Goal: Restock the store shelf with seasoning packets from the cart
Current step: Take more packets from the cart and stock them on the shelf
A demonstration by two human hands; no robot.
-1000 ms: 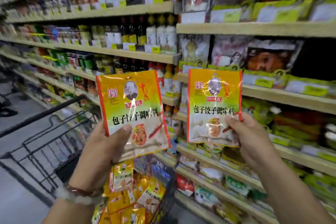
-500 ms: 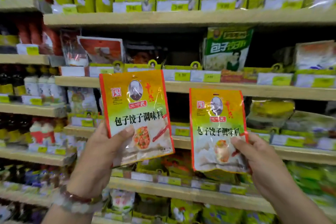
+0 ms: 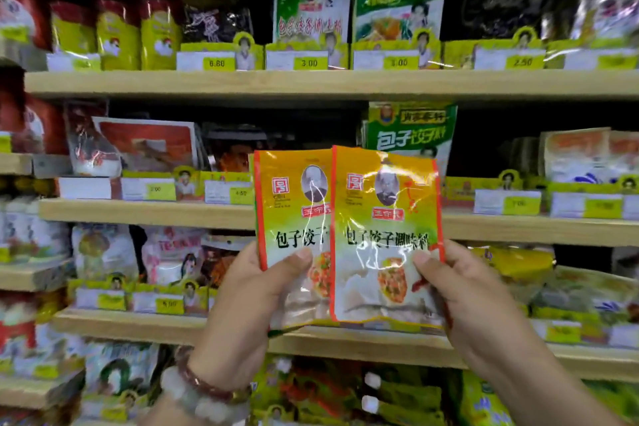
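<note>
Brought together now instead of held apart, right seasoning packet (image 3: 387, 235) overlapping left seasoning packet (image 3: 294, 235), pinched low by right hand (image 3: 473, 290) and left hand (image 3: 249, 294), probably squaring up a stack for the shelf edge (image 3: 145, 213) gap beyond.

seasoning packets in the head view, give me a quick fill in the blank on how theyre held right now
1. The left hand holds the left packet with its ____ pressed on the front.
2. The right packet, held by the right hand, ____ the left packet's right edge.
3. Both packets are held ____, print readable.
4. Behind them, the green packet stands on the ____ shelf above.

Missing: thumb; overlaps; upright; wooden
</note>
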